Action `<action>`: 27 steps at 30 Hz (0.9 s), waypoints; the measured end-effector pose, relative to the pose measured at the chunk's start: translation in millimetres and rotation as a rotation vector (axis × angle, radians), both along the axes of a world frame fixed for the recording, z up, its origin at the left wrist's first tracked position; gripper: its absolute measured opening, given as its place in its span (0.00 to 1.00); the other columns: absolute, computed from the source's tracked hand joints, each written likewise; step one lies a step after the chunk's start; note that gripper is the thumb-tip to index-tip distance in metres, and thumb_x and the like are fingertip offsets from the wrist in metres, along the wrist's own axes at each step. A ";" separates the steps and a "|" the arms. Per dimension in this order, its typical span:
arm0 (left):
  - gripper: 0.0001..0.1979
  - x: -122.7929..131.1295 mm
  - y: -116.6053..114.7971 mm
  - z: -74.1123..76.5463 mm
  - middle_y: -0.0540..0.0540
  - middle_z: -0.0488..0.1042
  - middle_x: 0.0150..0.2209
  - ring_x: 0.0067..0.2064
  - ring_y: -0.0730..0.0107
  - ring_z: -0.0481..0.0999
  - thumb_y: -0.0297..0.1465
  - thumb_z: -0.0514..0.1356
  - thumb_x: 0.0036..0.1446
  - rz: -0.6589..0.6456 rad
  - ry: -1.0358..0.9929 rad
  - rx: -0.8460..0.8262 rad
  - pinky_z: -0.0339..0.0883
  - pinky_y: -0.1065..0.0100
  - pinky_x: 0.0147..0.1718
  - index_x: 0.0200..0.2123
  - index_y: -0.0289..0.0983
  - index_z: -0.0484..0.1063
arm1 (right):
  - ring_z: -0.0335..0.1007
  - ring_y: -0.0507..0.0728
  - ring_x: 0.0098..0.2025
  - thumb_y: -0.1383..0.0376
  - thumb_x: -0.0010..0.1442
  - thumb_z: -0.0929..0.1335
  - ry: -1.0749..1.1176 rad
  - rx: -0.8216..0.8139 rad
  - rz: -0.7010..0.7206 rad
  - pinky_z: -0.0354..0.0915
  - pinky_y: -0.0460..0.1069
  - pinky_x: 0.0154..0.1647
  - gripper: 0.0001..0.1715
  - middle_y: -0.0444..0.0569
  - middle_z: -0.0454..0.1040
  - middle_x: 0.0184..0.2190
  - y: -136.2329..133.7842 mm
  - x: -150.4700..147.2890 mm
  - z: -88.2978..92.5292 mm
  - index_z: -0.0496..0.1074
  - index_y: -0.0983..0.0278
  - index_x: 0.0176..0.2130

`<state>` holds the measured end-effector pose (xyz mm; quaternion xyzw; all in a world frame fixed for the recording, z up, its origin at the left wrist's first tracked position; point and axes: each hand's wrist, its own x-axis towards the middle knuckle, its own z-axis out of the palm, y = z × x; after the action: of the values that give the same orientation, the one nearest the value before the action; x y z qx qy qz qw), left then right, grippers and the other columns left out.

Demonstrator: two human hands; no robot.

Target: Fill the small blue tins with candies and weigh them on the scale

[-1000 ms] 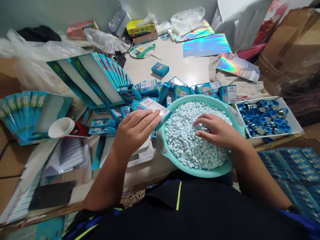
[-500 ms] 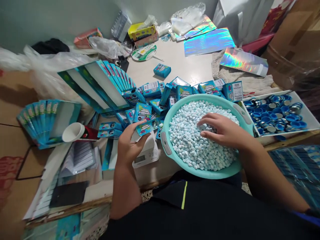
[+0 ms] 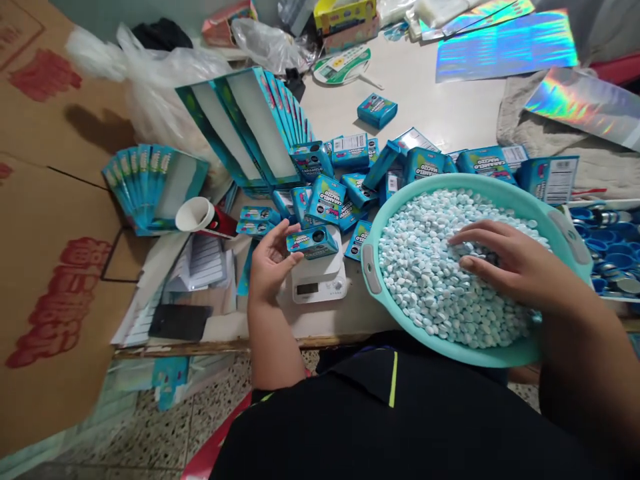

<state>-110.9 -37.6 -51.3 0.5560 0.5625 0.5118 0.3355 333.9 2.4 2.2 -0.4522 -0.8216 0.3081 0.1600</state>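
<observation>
My left hand has its thumb and fingers around the left end of a small blue candy box. That box is over the platform of a white digital scale, whose display shows no readable number. My right hand rests palm down on pale blue and white candies, thumb and fingers apart, fingertips among them. Shadow under the palm hides whether any candies are gathered there. The candies fill a turquoise basin with grey handles. Several similar blue boxes lie piled behind the scale and basin.
Fanned blue cartons stand at the back left, near a red and white paper cup. A dark phone-like slab lies by the table's front edge. Blue caps fill a tray at right. Holographic sheets lie at the back.
The view has swung left, so the table contents appear shifted right. The box in my left hand now sits more level over the scale. My right hand stays on the candies.
</observation>
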 end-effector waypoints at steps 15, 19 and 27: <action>0.14 50.8 -96.0 -7.5 0.49 0.77 0.31 0.31 0.68 0.74 0.39 0.67 0.64 -0.186 1.048 0.375 0.65 0.67 0.29 0.48 0.38 0.75 | 0.74 0.62 0.54 0.44 0.68 0.65 -0.027 0.044 -0.014 0.67 0.57 0.50 0.22 0.48 0.76 0.52 -1.3 6.8 -1.5 0.76 0.52 0.52; 0.14 64.7 -107.8 -29.3 0.44 0.81 0.38 0.38 0.65 0.80 0.36 0.62 0.69 -0.138 1.082 0.243 0.71 0.67 0.35 0.53 0.36 0.76 | 0.75 0.64 0.53 0.42 0.67 0.64 -0.039 0.051 -0.012 0.68 0.58 0.48 0.24 0.50 0.77 0.52 -1.4 7.1 -1.1 0.77 0.51 0.50; 0.08 62.5 -100.3 -33.6 0.44 0.83 0.39 0.37 0.67 0.81 0.26 0.60 0.68 -0.186 0.968 0.360 0.73 0.67 0.34 0.47 0.36 0.79 | 0.74 0.64 0.55 0.43 0.68 0.64 -0.048 0.058 -0.031 0.69 0.58 0.48 0.23 0.50 0.77 0.53 -2.3 7.6 -3.4 0.76 0.51 0.51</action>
<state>-48.4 -137.9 -84.9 0.8253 0.5045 0.2529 -0.0198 341.5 0.2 -1.2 -0.4673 -0.8266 0.2708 0.1580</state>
